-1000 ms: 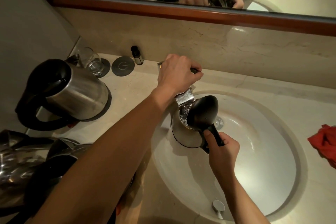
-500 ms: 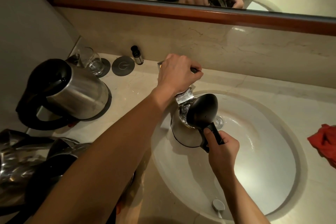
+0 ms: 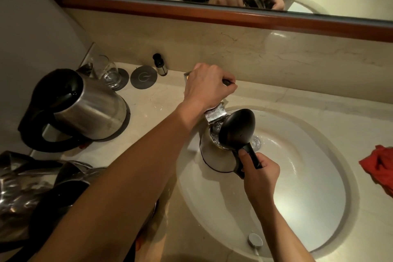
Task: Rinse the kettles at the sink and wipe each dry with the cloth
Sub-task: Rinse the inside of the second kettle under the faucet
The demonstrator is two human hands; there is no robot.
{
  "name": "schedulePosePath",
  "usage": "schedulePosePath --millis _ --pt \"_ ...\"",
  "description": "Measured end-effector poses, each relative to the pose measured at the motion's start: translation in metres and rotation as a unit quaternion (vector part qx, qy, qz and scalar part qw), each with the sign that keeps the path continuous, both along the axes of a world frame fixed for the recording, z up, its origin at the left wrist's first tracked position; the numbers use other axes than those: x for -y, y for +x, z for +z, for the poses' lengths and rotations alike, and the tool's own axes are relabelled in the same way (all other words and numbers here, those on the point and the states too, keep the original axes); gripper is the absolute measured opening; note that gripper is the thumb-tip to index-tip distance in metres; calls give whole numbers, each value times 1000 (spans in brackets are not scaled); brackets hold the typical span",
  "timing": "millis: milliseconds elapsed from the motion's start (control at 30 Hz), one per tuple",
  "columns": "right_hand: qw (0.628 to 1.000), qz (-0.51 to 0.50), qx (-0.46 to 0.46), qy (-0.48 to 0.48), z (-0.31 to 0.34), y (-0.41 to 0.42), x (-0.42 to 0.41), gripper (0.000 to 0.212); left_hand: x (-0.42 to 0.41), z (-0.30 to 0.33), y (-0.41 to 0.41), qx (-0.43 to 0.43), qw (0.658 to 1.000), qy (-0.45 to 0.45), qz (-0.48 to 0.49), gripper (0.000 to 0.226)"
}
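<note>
At the centre of the frame the right hand grips the black handle of a steel kettle, holding it inside the white sink with its black lid flipped up. The left hand is curled round the faucet lever on the back rim, above the spout that pours into the kettle's mouth. Glinting water shows just inside the opening.

The step looks like filling for a rinse. To do it well, the kettle's mouth should sit squarely under the spout so the stream lands inside and not on the lid hinge. The base is best kept out of the stream, since its electrical contact should stay dry. A part fill seems enough. The lever should be closed before the kettle is swirled and tipped toward the drain.

The red cloth lies on the surface at the right edge, cut off by the frame. A second kettle stands at the left. More steel kettles at lower left are cropped and partly behind the forearm, so I cannot count them. The water level is hidden by the lid, and the lever is mostly covered by the left hand, so its position is unclear.
</note>
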State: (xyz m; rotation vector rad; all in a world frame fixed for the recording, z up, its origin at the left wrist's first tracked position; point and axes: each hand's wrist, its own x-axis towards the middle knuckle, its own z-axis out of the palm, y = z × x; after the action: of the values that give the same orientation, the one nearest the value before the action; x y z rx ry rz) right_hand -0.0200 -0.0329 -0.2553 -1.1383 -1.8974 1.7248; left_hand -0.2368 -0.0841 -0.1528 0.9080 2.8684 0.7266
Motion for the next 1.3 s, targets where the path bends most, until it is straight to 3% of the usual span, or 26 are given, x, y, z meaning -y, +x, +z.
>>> schedulePosePath --millis 1167,1300 --pt "1000 10 6 7 -5 -3 -4 76 -1 -4 -2 -4 1000 2 6 20" --pt "1000 1 10 3 -5 -2 -3 57 -1 -5 -3 0 1000 6 5 20"
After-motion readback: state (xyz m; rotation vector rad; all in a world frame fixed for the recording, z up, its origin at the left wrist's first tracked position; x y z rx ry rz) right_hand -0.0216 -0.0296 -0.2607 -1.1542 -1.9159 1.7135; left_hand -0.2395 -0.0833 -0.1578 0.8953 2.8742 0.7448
